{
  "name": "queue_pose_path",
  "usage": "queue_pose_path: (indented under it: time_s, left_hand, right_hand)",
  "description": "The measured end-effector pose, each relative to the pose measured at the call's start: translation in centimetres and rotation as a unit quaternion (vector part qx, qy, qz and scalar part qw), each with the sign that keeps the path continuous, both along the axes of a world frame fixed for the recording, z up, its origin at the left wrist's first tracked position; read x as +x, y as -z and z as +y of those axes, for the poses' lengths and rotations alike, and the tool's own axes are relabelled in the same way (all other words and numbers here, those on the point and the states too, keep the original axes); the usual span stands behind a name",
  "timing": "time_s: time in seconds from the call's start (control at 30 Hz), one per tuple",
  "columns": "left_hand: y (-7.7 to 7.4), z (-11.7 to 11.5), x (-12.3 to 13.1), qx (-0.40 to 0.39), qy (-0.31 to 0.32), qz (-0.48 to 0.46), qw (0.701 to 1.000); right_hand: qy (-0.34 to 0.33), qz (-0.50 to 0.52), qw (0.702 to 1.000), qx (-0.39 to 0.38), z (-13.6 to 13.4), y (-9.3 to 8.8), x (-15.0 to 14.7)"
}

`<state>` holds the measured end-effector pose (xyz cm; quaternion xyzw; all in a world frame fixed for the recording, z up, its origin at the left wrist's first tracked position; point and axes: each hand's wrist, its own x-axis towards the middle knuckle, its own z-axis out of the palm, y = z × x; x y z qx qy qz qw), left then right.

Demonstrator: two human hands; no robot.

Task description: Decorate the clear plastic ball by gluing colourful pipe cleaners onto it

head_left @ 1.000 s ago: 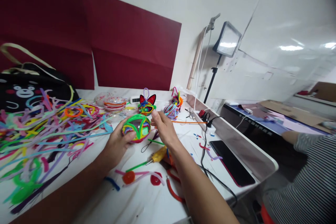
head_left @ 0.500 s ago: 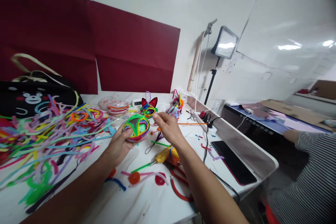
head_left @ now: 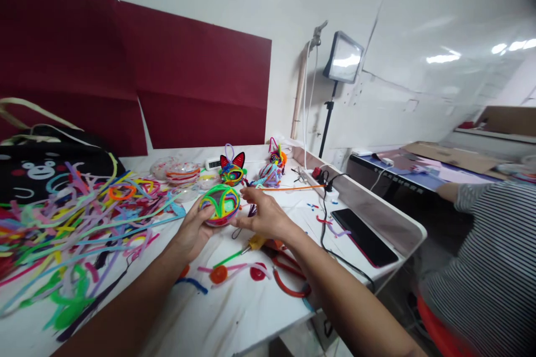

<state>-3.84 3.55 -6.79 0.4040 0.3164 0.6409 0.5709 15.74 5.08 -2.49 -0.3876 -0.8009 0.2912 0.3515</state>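
My left hand is closed around a clear ball lined with green, yellow, blue and pink pipe cleaners, with a grey patch on its upper face. At the ball's right edge is my right hand, thumb and fingers apart; whether its tips touch the ball I cannot tell. Below this hand lies a yellow glue gun, partly hidden by the wrist. Red-handled scissors or pliers lie under the right forearm. Behind the ball stands a pipe-cleaner figure with black-and-red ears.
A heap of pipe cleaners covers the table's left side, before a black bag. A phone, black cable and power strip lie right. A person in a striped top sits beyond the table's raised edge.
My right hand has gone from a pinch beside the ball to spread fingers lower at its right edge. The ball stays in my left hand. The view has shifted slightly right.
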Motion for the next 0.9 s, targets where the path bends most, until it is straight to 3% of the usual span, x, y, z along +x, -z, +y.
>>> queue_pose_path:
  time_s: [0.17,0.37,0.63,0.9]
  left_hand:
    - [-0.2,-0.3,0.1,0.006,0.013,0.023,1.000]
    - [-1.0,-0.5,0.0,0.003,0.001,0.029,1.000]
    - [-1.2,-0.3,-0.3,-0.008,-0.026,0.021,0.999]
    - [-1.5,0.2,-0.6,-0.008,-0.061,0.019,0.998]
  right_hand:
    - [0.001,-0.051,0.997,0.061,-0.2,0.5,-0.4]
    - [0.020,-0.016,0.994,0.103,-1.8,1.0,0.5]
    - [0.055,0.006,0.961,0.270,-7.2,4.0,3.0]
    - [0.007,0.019,0.948,0.319,-12.5,6.2,3.5]
